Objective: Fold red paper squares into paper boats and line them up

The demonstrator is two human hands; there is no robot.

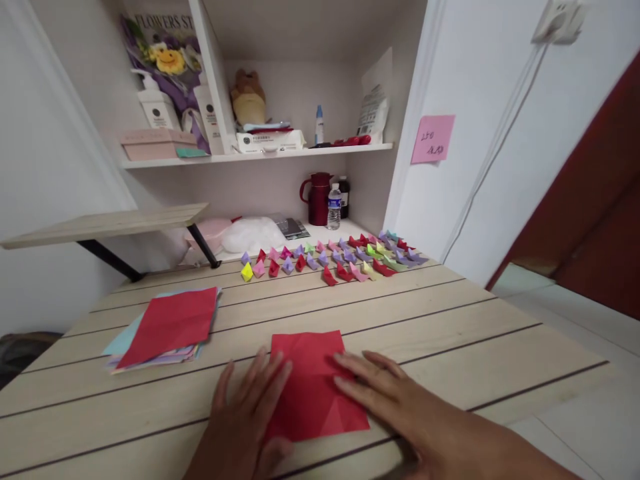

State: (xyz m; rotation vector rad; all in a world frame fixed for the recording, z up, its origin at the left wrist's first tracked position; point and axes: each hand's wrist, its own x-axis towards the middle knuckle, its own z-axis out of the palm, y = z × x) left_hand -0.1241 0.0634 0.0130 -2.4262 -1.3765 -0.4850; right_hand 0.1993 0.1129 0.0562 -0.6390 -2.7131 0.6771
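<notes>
A red square of paper (314, 373) with faint crease lines lies on the wooden table in front of me. My left hand (247, 407) rests over its left edge, fingers stretched out and apart. On the right side, the fingers of my right hand (385, 393) lie flat across the sheet's edge, also spread. Neither hand grips the paper. To the left is a stack of coloured paper sheets (175, 323), with a red one on top. Several small folded paper boats (345, 257) in many colours stand in rows along the table's far side.
A small raised wooden shelf (110, 223) on black legs stands at the back left. Behind the table, a white cabinet holds a dark red jug (319, 199), a water bottle (334, 207) and a white plastic bag (254, 235). A pink note (433, 139) sticks to the wall.
</notes>
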